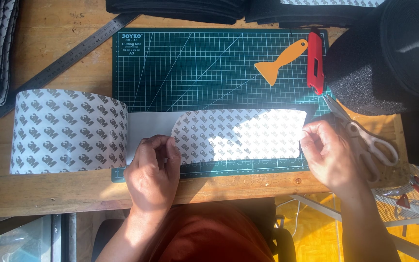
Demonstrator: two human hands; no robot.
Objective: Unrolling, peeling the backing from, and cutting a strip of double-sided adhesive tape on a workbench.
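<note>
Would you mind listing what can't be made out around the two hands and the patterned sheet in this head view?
- Left hand: fingertips curled under; its grip on the patterned sheet is hidden.
- Right hand: its palm covers the sheet's right edge.
- Scissors: partly behind the right hand.
- Steel ruler: lower end under the tape roll.
- Black foam roll: cut off by the frame edge.

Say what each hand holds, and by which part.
Both hold the printed liner sheet on the cutting mat: left hand at its left end, right hand pinching its right edge.

1 head cam, steep downward look, close over cutting mat (219, 68).
</note>
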